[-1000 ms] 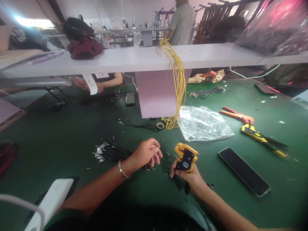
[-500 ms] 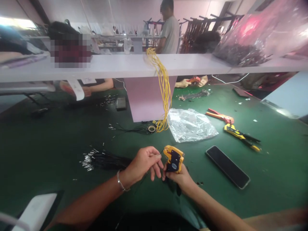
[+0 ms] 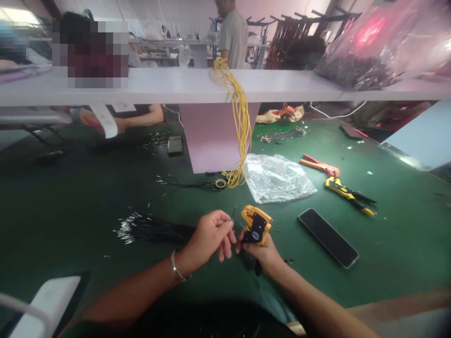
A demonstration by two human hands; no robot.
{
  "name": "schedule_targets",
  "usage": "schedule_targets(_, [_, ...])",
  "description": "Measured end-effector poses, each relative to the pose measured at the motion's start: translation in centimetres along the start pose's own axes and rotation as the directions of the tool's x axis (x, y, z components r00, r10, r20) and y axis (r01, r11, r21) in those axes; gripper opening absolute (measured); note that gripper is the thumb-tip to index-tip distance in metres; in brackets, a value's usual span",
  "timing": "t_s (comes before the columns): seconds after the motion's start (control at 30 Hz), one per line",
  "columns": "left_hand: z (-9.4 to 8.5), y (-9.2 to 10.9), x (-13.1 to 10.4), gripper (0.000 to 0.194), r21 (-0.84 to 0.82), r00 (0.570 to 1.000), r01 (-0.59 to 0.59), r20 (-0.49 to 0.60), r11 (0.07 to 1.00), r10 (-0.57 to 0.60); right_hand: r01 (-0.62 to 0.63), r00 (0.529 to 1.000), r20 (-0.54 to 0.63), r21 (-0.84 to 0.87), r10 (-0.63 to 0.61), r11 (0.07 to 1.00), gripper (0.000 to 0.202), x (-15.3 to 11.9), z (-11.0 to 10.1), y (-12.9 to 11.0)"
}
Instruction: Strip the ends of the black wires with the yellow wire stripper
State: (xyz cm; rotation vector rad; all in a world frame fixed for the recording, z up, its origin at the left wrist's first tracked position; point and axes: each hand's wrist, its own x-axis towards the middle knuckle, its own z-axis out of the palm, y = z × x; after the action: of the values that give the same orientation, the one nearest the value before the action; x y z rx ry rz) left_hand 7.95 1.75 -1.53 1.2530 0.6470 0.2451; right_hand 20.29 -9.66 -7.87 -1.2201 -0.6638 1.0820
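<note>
Between thumb and forefinger, my left hand [image 3: 214,233] pinches a thin black wire [image 3: 234,212] whose end points up. The other fingers of that hand are loosely curled. My right hand [image 3: 262,251] is wrapped round the handles of a yellow and black wire stripper [image 3: 257,225], its head upward. A small gap separates the wire's end from the stripper's jaws. Left of my left hand lies a bundle of black wires [image 3: 158,228] with bright metal tips, partly hidden by my wrist.
To the right lie a phone [image 3: 328,238], yellow-black pliers [image 3: 347,193], and red-orange pliers [image 3: 320,165]. A clear plastic bag [image 3: 278,178] rests mid-table. Yellow wires [image 3: 241,126] hang from the raised shelf [image 3: 158,89]. Beyond it, a co-worker's hands [image 3: 269,116] hold a red tool.
The wire's end, formerly at the stripper's jaws, now stands apart from them. The stripper has shifted slightly right. The whole view has moved a little, and the standing person appears farther left.
</note>
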Motion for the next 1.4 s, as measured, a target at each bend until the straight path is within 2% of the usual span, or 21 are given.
schedule_targets(0.2, [0.5,0.0,-0.1,0.023,0.017,0.978,0.138,0.153,0.990,-0.139,0.022,1.000,-0.004,-0.068,-0.022,0.997,0.009,0.0,0.0,-0.2])
schedule_targets(0.37, [0.7,0.2,-0.4,0.021,-0.012,0.964,0.165,0.212,0.986,-0.158,0.042,0.999,-0.022,-0.147,-0.046,0.988,0.006,-0.3,0.1,0.0])
schedule_targets(0.53, [0.5,-0.4,-0.4,0.019,0.048,0.949,0.152,0.273,0.987,-0.159,0.201,0.977,-0.003,-0.300,-0.212,0.932,0.006,-0.6,0.0,0.3])
schedule_targets(0.63, [0.2,-0.7,-0.2,0.022,0.108,0.945,0.128,0.287,0.986,-0.155,0.351,0.922,0.042,-0.510,-0.384,0.786,0.006,-0.6,-0.3,0.1])
schedule_targets(0.73, [-0.2,-0.6,0.0,0.021,0.188,0.946,0.106,0.284,0.976,-0.157,0.478,0.819,0.130,-0.695,-0.559,0.537,0.011,-0.6,-0.5,-0.5])
schedule_targets(0.8, [-0.4,-0.6,0.1,0.019,0.238,0.947,0.085,0.281,0.968,-0.153,0.536,0.751,0.194,-0.737,-0.631,0.411,0.017,-0.7,-0.5,-1.0])
schedule_targets(0.87, [-0.6,-0.5,0.1,0.015,0.293,0.947,0.061,0.286,0.954,-0.148,0.570,0.710,0.233,-0.744,-0.665,0.347,0.025,-0.7,-0.5,-1.3])
schedule_targets(0.93, [-0.7,-0.4,0.1,0.014,0.342,0.949,0.031,0.284,0.939,-0.134,0.578,0.689,0.245,-0.753,-0.682,0.313,0.031,-0.7,-0.6,-1.4])
schedule_targets(1.07, [-0.8,-0.1,0.1,0.016,0.400,0.965,-0.025,0.250,0.916,-0.082,0.569,0.680,0.252,-0.773,-0.688,0.279,0.036,-0.6,-0.8,-1.2])
schedule_targets(1.2, [-1.2,-0.2,0.2,0.014,0.464,0.978,-0.041,0.199,0.885,-0.059,0.545,0.695,0.241,-0.791,-0.678,0.277,0.033,-0.5,-0.8,-1.1])
schedule_targets(1.4, [-1.5,0.0,0.5,0.012,0.449,0.939,-0.272,0.316,0.851,0.133,0.538,0.706,0.230,-0.790,-0.669,0.295,0.031,-0.5,-0.6,-1.0])
